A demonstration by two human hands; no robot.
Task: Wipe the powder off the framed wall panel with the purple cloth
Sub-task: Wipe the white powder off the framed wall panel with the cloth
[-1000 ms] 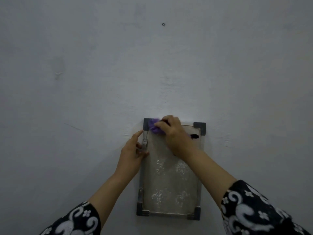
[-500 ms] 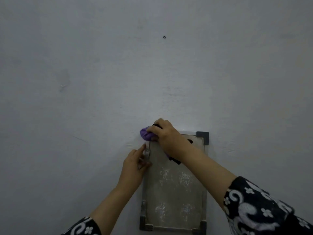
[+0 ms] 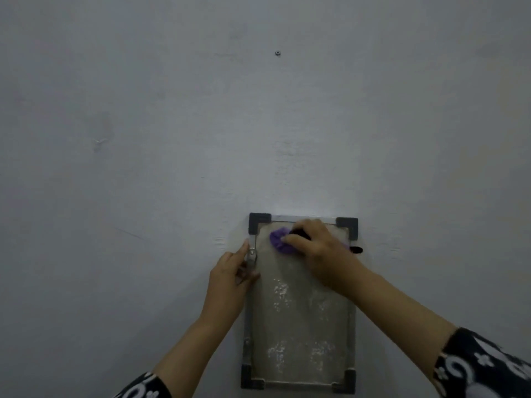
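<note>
Shifted rightward off corner: right hand (image 3: pixel 319 251) gripping crumpled purple cloth (image 3: pixel 280 242) on powder-speckled rectangular panel (image 3: pixel 301 326); left hand (image 3: pixel 230 278) pinching metal frame edge (image 3: pixel 252 254).

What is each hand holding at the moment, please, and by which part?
The right hand grips the bunched purple cloth, pressing it on the panel's top. The left hand holds the frame's left edge.

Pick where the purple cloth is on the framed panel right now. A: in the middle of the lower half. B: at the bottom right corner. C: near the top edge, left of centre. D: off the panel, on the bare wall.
C: the right hand presses the purple cloth onto the panel just below its top rail, near the upper left corner; white powder patches lie below it.
</note>
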